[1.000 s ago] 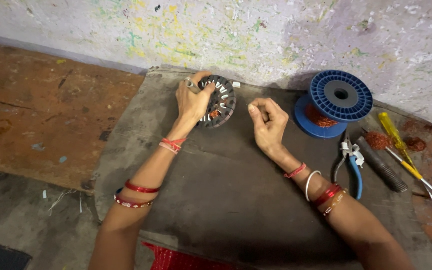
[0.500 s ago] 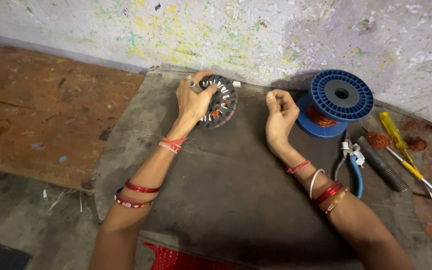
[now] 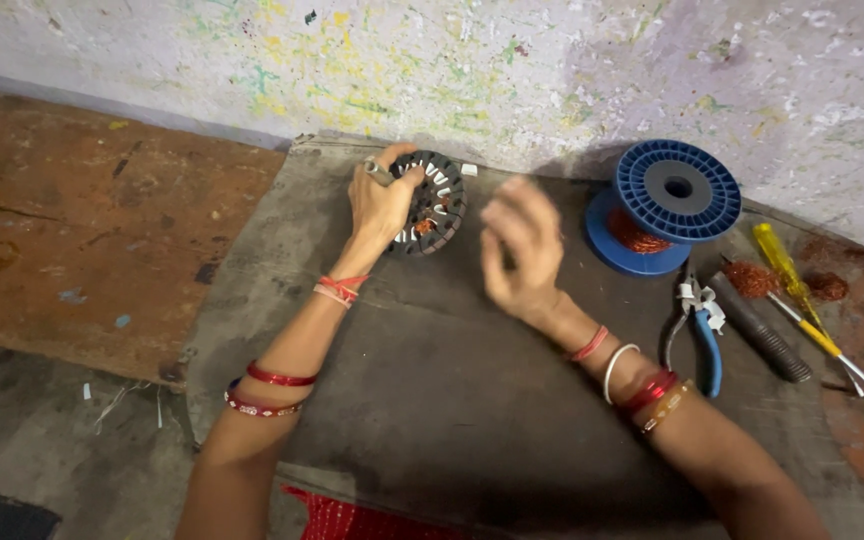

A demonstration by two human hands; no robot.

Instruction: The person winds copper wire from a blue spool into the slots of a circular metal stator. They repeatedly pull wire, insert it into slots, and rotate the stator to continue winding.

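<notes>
On the bench mat at twelve o'clock, my left hand (image 3: 382, 205) grips one stator core (image 3: 430, 203); my right hand (image 3: 520, 250) hovers blurred, fingers loosely spread, empty. At two o'clock: one blue spool (image 3: 677, 190), one pliers (image 3: 700, 330), one screwdriver (image 3: 802, 300).

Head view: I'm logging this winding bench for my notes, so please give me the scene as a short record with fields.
left hand: grips the round slotted motor core, holding it on the mat
right hand: raised above the mat, blurred, touching nothing visible
surface: dark mat on a worn floor
right of hands: blue wire spool, blue-handled pliers, yellow-handled screwdriver
backdrop: paint-spattered wall
</notes>
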